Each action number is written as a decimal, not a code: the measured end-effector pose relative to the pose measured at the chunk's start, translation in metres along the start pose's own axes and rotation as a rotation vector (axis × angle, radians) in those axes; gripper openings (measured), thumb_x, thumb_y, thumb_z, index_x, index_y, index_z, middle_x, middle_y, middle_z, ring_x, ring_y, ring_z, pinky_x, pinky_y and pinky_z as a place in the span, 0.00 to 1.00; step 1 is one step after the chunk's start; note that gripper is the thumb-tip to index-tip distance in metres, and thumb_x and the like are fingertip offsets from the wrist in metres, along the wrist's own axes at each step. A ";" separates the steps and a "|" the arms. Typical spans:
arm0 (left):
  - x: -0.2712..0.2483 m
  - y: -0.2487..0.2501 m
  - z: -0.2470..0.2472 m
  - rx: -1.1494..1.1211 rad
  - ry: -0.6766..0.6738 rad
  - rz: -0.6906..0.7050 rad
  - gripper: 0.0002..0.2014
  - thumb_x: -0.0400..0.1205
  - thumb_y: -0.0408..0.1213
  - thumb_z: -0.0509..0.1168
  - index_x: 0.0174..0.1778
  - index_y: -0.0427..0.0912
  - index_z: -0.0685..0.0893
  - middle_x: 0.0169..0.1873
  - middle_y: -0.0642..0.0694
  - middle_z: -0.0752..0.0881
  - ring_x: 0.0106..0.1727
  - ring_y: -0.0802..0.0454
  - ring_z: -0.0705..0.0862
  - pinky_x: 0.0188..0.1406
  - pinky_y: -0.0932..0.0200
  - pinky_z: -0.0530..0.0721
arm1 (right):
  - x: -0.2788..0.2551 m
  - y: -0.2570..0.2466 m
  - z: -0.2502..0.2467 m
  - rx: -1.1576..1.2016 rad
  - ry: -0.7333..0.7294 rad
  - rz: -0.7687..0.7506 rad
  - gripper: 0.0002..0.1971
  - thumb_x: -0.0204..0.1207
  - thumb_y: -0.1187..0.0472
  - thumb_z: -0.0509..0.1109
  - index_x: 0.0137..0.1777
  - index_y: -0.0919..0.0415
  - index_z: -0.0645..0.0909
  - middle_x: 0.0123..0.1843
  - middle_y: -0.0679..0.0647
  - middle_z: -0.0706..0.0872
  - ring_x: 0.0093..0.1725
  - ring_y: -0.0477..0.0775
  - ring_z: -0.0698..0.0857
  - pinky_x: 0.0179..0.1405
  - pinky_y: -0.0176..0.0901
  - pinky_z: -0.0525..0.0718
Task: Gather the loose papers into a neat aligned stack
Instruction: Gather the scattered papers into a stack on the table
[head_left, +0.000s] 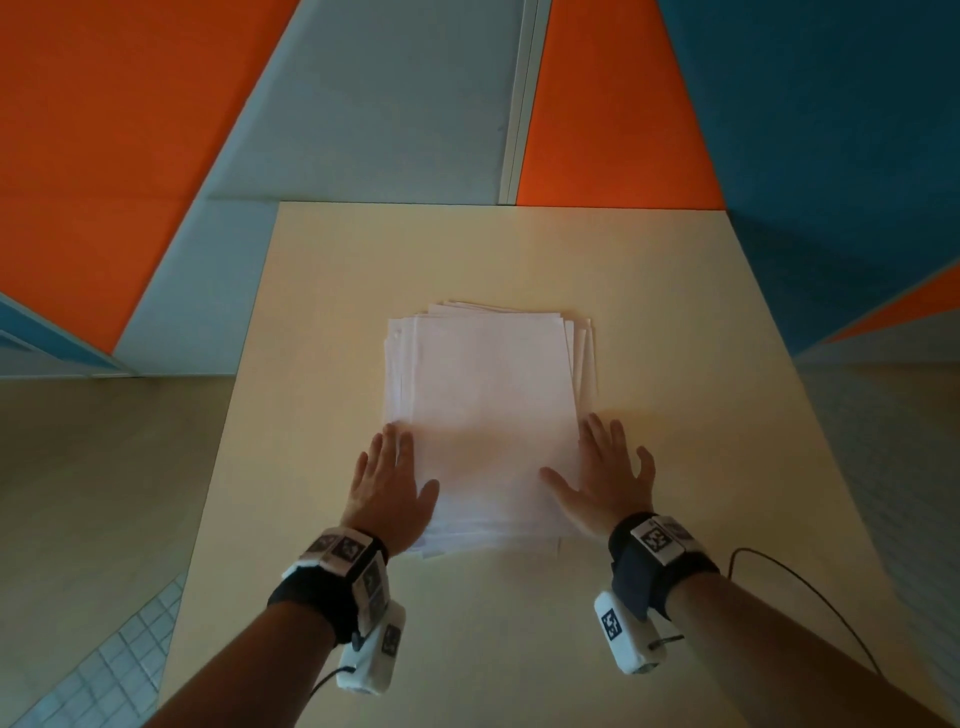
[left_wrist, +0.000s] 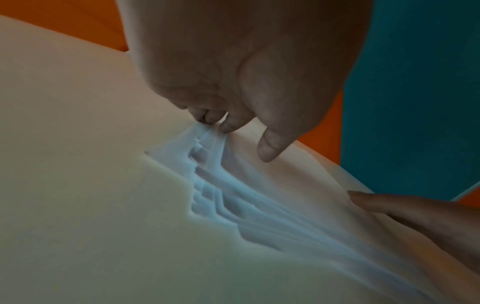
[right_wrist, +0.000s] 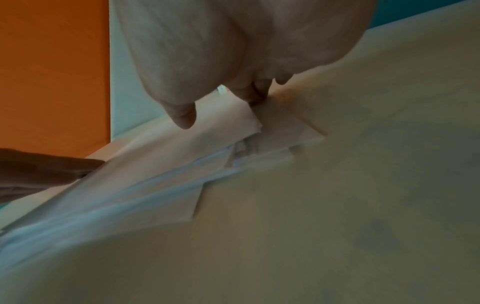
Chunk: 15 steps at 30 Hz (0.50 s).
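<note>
A pile of white papers (head_left: 491, 415) lies in the middle of the pale table (head_left: 311, 364), its sheets fanned slightly so the edges do not line up. My left hand (head_left: 392, 480) lies flat on the pile's near left edge, fingers straight. At the near right edge my right hand (head_left: 605, 478) rests the same way, thumb on the top sheet. The left wrist view shows the staggered sheet edges (left_wrist: 221, 195) under the left fingertips (left_wrist: 228, 128). In the right wrist view the offset paper corners (right_wrist: 259, 144) sit below the right hand's fingers (right_wrist: 184, 117).
The table's far edge (head_left: 498, 204) meets a wall of orange, grey and blue panels. Bare tabletop surrounds the pile on all sides. A thin black cable (head_left: 810, 592) runs from my right wrist band over the table's near right part.
</note>
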<state>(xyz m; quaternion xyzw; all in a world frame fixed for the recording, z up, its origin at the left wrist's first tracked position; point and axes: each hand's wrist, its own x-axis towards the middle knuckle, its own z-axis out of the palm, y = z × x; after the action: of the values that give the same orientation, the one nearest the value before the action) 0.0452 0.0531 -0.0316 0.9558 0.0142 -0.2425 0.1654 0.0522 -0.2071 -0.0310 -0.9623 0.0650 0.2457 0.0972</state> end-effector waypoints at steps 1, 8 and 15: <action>-0.002 0.002 0.004 -0.004 0.004 -0.008 0.38 0.87 0.52 0.51 0.86 0.38 0.42 0.86 0.38 0.38 0.87 0.43 0.40 0.84 0.48 0.39 | -0.001 -0.002 0.002 0.012 0.001 0.000 0.46 0.78 0.30 0.50 0.87 0.54 0.39 0.88 0.45 0.35 0.87 0.53 0.34 0.82 0.65 0.38; -0.007 0.005 0.000 -0.095 0.067 -0.040 0.34 0.87 0.49 0.52 0.86 0.40 0.48 0.86 0.38 0.43 0.87 0.43 0.42 0.85 0.48 0.41 | -0.009 0.008 -0.004 0.079 0.039 -0.009 0.42 0.81 0.34 0.54 0.87 0.55 0.45 0.89 0.48 0.39 0.87 0.54 0.39 0.84 0.59 0.45; -0.049 0.015 0.028 -0.188 0.062 -0.068 0.39 0.86 0.45 0.56 0.85 0.36 0.41 0.86 0.38 0.42 0.87 0.42 0.43 0.84 0.48 0.42 | -0.047 -0.004 0.019 0.175 0.041 0.005 0.48 0.81 0.39 0.60 0.86 0.66 0.38 0.89 0.59 0.46 0.88 0.57 0.48 0.84 0.52 0.51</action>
<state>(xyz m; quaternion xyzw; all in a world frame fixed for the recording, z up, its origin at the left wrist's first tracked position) -0.0095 0.0321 -0.0268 0.9421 0.0743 -0.2157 0.2457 0.0030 -0.1949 -0.0237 -0.9547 0.0907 0.2195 0.1791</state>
